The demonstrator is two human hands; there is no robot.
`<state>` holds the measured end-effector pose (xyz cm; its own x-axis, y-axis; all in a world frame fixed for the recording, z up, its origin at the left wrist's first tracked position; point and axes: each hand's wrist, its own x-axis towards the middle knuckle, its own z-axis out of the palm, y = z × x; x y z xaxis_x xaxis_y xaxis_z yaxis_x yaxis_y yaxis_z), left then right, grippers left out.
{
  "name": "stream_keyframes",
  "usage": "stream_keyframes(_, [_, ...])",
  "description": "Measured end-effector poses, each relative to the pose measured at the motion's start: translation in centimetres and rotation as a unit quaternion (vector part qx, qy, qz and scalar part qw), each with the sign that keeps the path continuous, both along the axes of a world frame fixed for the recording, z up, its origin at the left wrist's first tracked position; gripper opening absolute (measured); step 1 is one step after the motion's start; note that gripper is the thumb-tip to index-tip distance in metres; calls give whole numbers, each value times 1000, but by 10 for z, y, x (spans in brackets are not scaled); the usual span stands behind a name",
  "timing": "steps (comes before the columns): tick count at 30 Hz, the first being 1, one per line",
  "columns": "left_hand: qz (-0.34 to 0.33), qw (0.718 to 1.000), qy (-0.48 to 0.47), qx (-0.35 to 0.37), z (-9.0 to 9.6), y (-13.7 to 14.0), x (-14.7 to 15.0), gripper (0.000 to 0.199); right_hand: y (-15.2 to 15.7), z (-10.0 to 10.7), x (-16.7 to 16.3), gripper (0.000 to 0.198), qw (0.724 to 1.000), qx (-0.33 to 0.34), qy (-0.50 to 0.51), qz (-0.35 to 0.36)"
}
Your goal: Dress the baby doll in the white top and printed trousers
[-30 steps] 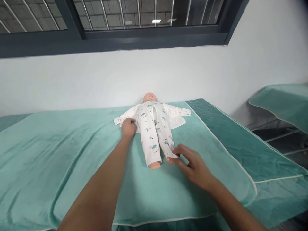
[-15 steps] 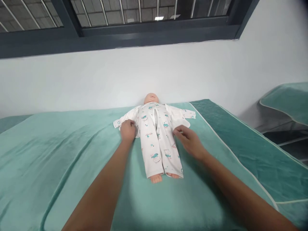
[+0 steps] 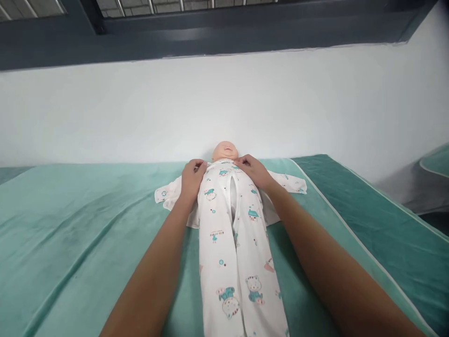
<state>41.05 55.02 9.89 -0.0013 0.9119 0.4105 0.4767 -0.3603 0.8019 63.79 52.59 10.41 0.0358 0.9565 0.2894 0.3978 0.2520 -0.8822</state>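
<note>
A baby doll lies on its back on the green sheet, its head against the wall. Printed white baby trousers cover its front up to just below the chin, with a slit down the middle. Beneath them a white baby shirt spreads both sleeves sideways. At the trousers' upper left edge, by the shoulder, my left hand has its fingers closed on the cloth. My right hand pinches the upper right edge near the chin. Its forearm passes over the shirt. The doll's feet are out of view.
A green sheet with folds covers the bed, and a darker green strip runs along its right. Behind the doll rises a white wall, below a dark window frame. Another green cloth shows at the right edge.
Both hands have moved up from beside the trouser legs to the upper edge near the doll's neck. My view has come closer, so the feet have left the picture.
</note>
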Motion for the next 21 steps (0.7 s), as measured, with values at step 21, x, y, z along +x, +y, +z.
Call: stream_keyframes(21, [-22,996,-33,-84,2,12,9,23,14,-5,-8,30,996,-21,-62,-66])
